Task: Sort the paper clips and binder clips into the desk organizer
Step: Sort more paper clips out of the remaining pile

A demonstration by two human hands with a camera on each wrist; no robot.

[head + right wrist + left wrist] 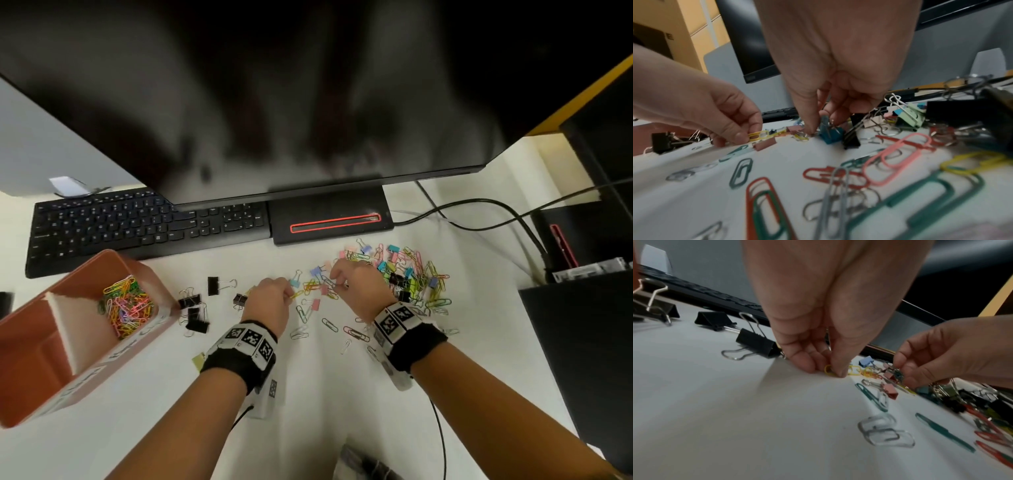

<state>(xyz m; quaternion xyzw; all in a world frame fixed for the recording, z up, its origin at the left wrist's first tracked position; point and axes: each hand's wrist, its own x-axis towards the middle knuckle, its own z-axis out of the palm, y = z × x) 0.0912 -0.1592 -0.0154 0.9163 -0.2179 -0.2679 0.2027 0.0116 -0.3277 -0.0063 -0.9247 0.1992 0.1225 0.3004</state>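
The orange desk organizer (51, 346) stands at the left, with several coloured paper clips (126, 308) in its far compartment. My left hand (288, 294) is down on the white desk and pinches a yellow paper clip (828, 369) between thumb and fingertip. To its right, my right hand (337, 283) reaches into the near edge of the mixed pile (407, 274) and pinches a blue-grey paper clip (825, 121), right beside a teal binder clip (831, 137). Several black binder clips (195, 308) lie between the organizer and my left hand.
A black keyboard (137, 226) and the monitor base (329, 219) lie along the back under the monitor. Loose paper clips (352, 332) are scattered between my wrists. Cables (479, 212) run to black equipment (582, 325) at the right.
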